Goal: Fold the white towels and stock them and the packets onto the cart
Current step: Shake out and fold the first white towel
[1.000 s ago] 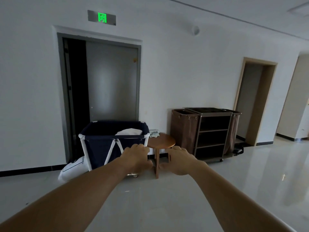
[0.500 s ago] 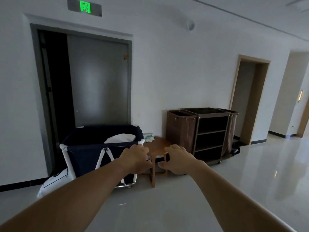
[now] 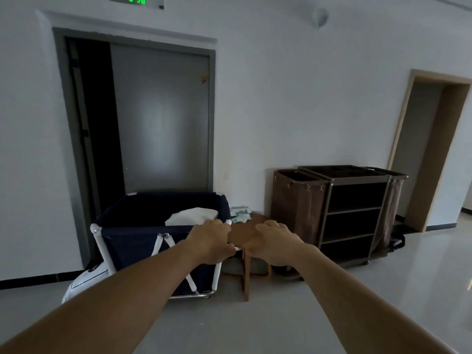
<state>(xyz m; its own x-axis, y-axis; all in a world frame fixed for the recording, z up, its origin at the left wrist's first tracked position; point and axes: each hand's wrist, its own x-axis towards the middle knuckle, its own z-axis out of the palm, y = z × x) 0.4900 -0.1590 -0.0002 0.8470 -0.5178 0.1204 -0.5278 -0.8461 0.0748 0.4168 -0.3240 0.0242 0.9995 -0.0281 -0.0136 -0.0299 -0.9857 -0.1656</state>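
You face a white wall with a grey door, a dark gap at its left. A green sign glows above. To your right stands a wood-framed doorway; the pale floor shines dimly, perhaps tiled.

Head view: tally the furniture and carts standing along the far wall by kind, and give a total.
Navy laundry hamper: 1
Round wooden table: 1
Shelved cart: 1
Brown cloth bags hung on the shelved cart's two ends: 2
Total: 5
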